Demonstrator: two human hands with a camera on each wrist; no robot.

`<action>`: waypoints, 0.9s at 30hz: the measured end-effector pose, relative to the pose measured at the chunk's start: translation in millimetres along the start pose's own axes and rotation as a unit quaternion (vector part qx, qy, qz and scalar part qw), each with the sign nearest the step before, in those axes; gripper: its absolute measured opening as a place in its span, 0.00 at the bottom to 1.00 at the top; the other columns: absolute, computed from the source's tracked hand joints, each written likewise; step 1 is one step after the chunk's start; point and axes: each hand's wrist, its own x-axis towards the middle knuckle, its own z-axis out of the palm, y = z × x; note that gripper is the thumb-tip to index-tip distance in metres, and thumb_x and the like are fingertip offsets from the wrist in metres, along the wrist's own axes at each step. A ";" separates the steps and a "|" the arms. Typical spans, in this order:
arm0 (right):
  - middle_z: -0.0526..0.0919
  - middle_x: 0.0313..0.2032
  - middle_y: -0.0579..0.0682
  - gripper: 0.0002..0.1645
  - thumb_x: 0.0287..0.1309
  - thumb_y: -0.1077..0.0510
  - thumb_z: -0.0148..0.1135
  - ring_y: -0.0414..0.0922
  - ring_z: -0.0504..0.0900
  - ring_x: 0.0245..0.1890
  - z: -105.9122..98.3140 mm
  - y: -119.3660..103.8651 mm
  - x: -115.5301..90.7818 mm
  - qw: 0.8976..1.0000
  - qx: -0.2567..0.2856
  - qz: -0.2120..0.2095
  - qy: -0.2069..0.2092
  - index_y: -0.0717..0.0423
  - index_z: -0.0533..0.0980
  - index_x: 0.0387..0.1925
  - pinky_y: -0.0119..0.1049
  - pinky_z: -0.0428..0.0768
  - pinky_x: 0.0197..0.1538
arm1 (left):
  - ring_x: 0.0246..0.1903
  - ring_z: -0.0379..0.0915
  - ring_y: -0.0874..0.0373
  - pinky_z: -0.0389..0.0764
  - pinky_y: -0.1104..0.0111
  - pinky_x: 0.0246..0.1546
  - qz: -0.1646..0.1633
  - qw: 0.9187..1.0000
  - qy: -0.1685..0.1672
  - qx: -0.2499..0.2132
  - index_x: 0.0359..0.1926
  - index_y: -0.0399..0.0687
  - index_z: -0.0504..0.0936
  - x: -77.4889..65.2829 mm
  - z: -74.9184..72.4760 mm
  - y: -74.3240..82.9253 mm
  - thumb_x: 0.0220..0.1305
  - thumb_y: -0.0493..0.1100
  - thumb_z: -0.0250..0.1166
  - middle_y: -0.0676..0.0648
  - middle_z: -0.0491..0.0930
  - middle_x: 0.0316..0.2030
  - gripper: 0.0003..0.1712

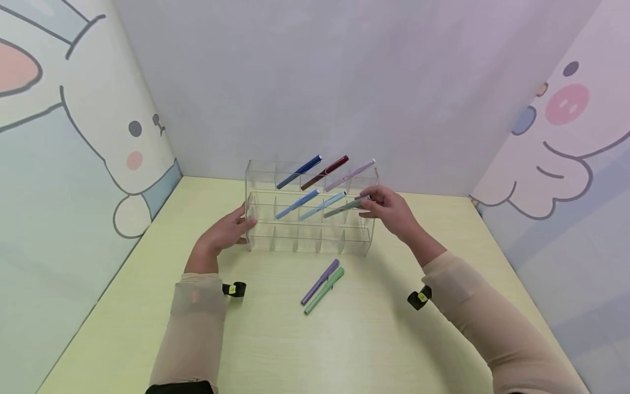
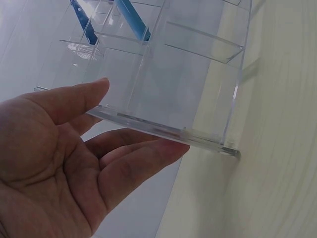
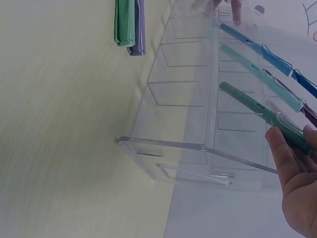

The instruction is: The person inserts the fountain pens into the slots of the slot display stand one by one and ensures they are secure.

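Note:
A clear acrylic pen rack (image 1: 307,244) with three stepped, divided tiers stands on the table. At its left side, my left hand (image 1: 227,230) grips the side panel, thumb on one face and fingers on the other in the left wrist view. My right hand (image 1: 389,210) pinches the capped end of a dark green pen (image 3: 245,99), whose lower end sits in the middle tier. Left of it in that tier lean a light blue pen (image 1: 322,206) and a blue pen (image 1: 297,204). The top tier holds a navy pen (image 1: 299,172), a maroon pen (image 1: 325,173) and a lilac pen (image 1: 350,175).
In front of the rack, a purple pen (image 1: 320,282) and a light green pen (image 1: 324,290) lie side by side on the pale table (image 1: 275,350). A grey wall (image 1: 315,82) rises behind, and cartoon-printed panels flank both sides.

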 end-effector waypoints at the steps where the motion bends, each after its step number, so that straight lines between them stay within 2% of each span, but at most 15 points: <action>1: 0.81 0.47 0.61 0.20 0.67 0.52 0.60 0.44 0.87 0.44 0.0 1.5 0.1 1.000 -0.002 0.003 -0.001 0.60 0.74 0.54 0.40 0.86 0.47 | 0.71 0.56 0.39 0.74 0.45 0.60 -0.001 1.000 0.001 0.001 0.78 0.71 0.37 0.3 -0.1 -0.4 0.77 0.51 0.49 0.42 0.48 0.77 0.39; 6: 0.80 0.49 0.61 0.21 0.67 0.52 0.60 0.42 0.86 0.45 0.9 3.8 -0.8 1.000 -0.009 0.015 -0.003 0.60 0.74 0.56 0.38 0.85 0.48 | 0.71 0.56 0.40 0.74 0.46 0.60 0.007 1.000 0.000 0.002 0.78 0.72 0.37 3.0 -1.3 -2.5 0.76 0.54 0.50 0.42 0.49 0.76 0.40; 9: 0.79 0.54 0.61 0.24 0.67 0.52 0.60 0.46 0.85 0.49 1.5 2.8 -2.1 1.000 -0.026 0.012 -0.003 0.59 0.73 0.59 0.38 0.85 0.49 | 0.71 0.56 0.40 0.75 0.46 0.59 0.012 1.000 0.000 0.000 0.78 0.72 0.38 3.5 -1.3 -2.9 0.76 0.55 0.51 0.42 0.49 0.76 0.40; 12: 0.77 0.59 0.59 0.28 0.67 0.51 0.61 0.52 0.83 0.53 -0.1 0.4 -4.6 0.998 -0.066 -0.001 0.006 0.56 0.70 0.64 0.37 0.84 0.50 | 0.71 0.56 0.40 0.75 0.46 0.59 0.012 1.000 -0.002 0.000 0.78 0.71 0.38 3.4 -1.2 -3.1 0.75 0.55 0.51 0.42 0.48 0.77 0.40; 16: 0.77 0.62 0.58 0.30 0.67 0.51 0.61 0.51 0.83 0.54 -7.5 -5.9 -10.9 0.992 -0.113 -0.042 0.046 0.54 0.68 0.67 0.33 0.84 0.49 | 0.72 0.55 0.40 0.75 0.46 0.60 0.006 1.000 -0.003 -0.005 0.78 0.72 0.38 3.3 -1.0 -3.0 0.76 0.54 0.50 0.42 0.48 0.77 0.40; 20: 0.78 0.60 0.58 0.27 0.67 0.55 0.61 0.38 0.83 0.52 -16.7 -15.5 -22.4 0.983 -0.110 -0.092 0.117 0.57 0.70 0.65 0.29 0.84 0.46 | 0.72 0.54 0.40 0.74 0.45 0.60 0.005 1.000 -0.002 0.000 0.78 0.71 0.37 3.3 -1.4 -0.7 0.77 0.52 0.50 0.41 0.47 0.77 0.40; 23: 0.79 0.59 0.55 0.25 0.67 0.56 0.61 0.32 0.82 0.51 -20.2 -22.3 -35.1 0.973 -0.118 -0.111 0.161 0.55 0.71 0.63 0.26 0.83 0.46 | 0.71 0.55 0.39 0.73 0.44 0.61 0.004 1.000 -0.003 0.006 0.78 0.71 0.37 4.0 -1.3 -0.2 0.77 0.52 0.50 0.41 0.47 0.77 0.40; 25: 0.80 0.58 0.52 0.23 0.67 0.55 0.61 0.33 0.81 0.51 -20.5 -25.7 -44.6 0.969 -0.141 -0.110 0.168 0.52 0.73 0.61 0.23 0.82 0.48 | 0.71 0.57 0.39 0.72 0.44 0.61 -0.001 1.000 -0.002 0.010 0.78 0.73 0.37 4.3 -1.2 -0.8 0.76 0.54 0.50 0.41 0.48 0.77 0.40; 27: 0.81 0.56 0.49 0.21 0.67 0.53 0.61 0.36 0.82 0.52 -19.3 -27.4 -54.9 0.969 -0.170 -0.099 0.147 0.48 0.75 0.60 0.22 0.80 0.49 | 0.70 0.58 0.38 0.72 0.45 0.61 -0.005 1.000 -0.002 0.011 0.77 0.76 0.37 4.5 -1.0 -1.6 0.76 0.54 0.50 0.41 0.49 0.76 0.39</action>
